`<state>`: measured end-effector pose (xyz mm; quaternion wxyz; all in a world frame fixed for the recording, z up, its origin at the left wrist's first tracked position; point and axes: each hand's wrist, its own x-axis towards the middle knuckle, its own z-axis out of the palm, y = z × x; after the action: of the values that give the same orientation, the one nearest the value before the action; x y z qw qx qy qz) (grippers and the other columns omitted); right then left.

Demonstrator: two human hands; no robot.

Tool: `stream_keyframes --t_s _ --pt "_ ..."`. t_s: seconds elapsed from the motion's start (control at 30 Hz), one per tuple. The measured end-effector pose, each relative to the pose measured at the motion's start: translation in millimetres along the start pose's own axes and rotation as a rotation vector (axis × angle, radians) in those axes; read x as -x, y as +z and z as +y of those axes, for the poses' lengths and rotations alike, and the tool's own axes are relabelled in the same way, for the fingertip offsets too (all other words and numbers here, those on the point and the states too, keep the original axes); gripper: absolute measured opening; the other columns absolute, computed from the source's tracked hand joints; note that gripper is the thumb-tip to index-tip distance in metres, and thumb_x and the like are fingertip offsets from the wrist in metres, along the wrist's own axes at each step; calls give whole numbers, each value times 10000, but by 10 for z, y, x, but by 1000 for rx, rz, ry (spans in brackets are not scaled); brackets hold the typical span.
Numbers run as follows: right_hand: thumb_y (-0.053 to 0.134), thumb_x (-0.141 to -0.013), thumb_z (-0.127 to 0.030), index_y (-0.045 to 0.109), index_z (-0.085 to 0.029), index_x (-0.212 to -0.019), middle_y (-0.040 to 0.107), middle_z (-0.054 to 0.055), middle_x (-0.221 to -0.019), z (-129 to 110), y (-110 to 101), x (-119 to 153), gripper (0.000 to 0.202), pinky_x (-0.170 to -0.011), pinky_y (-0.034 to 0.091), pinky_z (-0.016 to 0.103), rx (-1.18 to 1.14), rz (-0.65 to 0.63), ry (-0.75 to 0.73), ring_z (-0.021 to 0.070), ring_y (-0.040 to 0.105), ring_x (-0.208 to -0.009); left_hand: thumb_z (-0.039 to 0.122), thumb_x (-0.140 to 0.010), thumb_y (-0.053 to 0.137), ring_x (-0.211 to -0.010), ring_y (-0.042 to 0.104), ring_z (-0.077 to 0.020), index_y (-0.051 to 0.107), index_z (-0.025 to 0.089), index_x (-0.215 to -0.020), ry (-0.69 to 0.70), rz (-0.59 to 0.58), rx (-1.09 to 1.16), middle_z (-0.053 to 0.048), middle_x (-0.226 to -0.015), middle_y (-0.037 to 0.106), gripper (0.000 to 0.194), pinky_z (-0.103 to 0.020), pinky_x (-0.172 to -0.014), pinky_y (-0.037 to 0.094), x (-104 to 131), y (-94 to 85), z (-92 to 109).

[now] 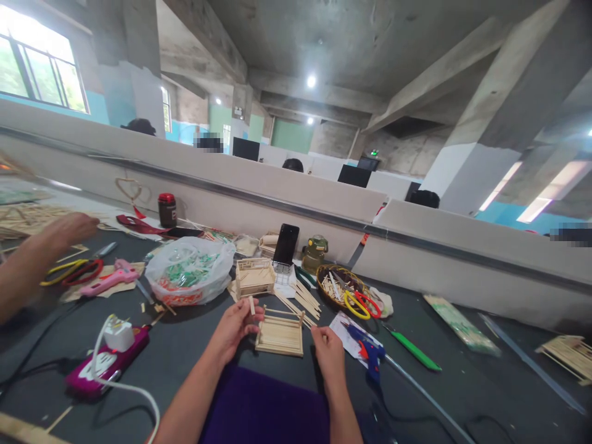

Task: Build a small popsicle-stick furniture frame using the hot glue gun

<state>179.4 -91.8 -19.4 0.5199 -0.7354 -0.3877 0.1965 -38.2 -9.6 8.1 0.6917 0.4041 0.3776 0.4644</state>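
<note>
A small frame of pale wooden sticks lies on the dark table between my hands. My left hand is closed round a short wooden piece, held upright at the frame's upper left corner. At the frame's right side is my right hand, its fingers bent together near the ends of some loose sticks; whether it pinches anything is too small to tell. Behind the frame stands a similar wooden model. A blue glue gun lies right of my right hand.
Farther left are a plastic bag of green bits, a purple power strip and another person's arm. A phone, a basket with scissors and a green cutter lie behind and to the right.
</note>
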Motion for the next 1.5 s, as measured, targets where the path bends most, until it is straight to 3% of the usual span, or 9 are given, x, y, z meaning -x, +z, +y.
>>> stream_keyframes --t_s 0.07,0.17,0.27,0.4,0.57,0.87,0.97,1.2,1.5 --pt "498 -788 -516 556 -215 -630 604 14 -584 -16 8 3 345 -507 346 236 354 -45 -44 174 572 -587 483 -751 583 -647 590 -148 552 166 -921 -2 76 -51 -60 -821 632 361 -232 -521 429 -15 -57 5" --pt "513 -792 -466 580 -237 -705 664 34 -698 -45 81 34 254 -559 343 254 602 -130 -25 210 610 -697 468 -764 555 -587 561 -153 523 178 -721 53 185 -585 -23 -646 589 295 -216 -490 345 -16 -68 -51" --pt "551 -773 -372 587 -239 -675 664 34 -677 -46 163 73 170 -561 323 253 605 -122 -75 201 606 -669 409 -742 581 -714 608 -202 530 189 -665 114 203 -1194 -41 -688 638 238 -242 -570 351 48 9 -117" --pt "593 -717 -303 568 -241 -567 607 8 -563 -12 200 114 164 -531 287 254 396 -15 -177 179 543 -550 321 -763 531 -797 630 -222 574 196 -755 144 142 -1456 -71 -810 683 132 -252 -592 338 132 109 -168" --pt "630 -665 -332 584 -234 -577 568 -29 -536 37 199 78 140 -526 324 238 119 3 -172 159 504 -532 233 -740 514 -694 596 -172 601 192 -743 188 187 -1295 -26 -720 660 96 -229 -555 298 33 51 -204" --pt "721 -594 -364 641 -183 -846 657 -14 -737 -35 143 -53 320 -621 452 236 -557 30 -11 144 581 -652 419 -618 696 -444 306 -72 674 128 -731 322 161 -422 82 -453 383 313 -190 -461 209 -56 130 -161" --pt "727 -593 -351 649 -186 -876 657 -13 -752 -103 91 -42 336 -600 446 227 -615 61 -38 137 572 -639 412 -623 709 -444 288 -64 694 124 -734 343 140 -373 75 -446 399 308 -191 -459 189 -12 176 -113" --pt "733 -646 -339 620 -201 -908 604 -49 -668 -204 33 13 316 -514 376 190 -743 26 -22 98 498 -543 391 -668 702 -545 478 -114 735 140 -785 404 106 -369 -8 -597 631 279 -206 -523 337 38 177 -42" --pt "721 -673 -334 614 -212 -914 566 -56 -636 -249 9 59 289 -528 382 198 -766 -4 -77 103 495 -548 363 -658 723 -644 580 -163 757 159 -805 475 119 -334 -47 -718 703 254 -231 -582 428 54 159 -29"
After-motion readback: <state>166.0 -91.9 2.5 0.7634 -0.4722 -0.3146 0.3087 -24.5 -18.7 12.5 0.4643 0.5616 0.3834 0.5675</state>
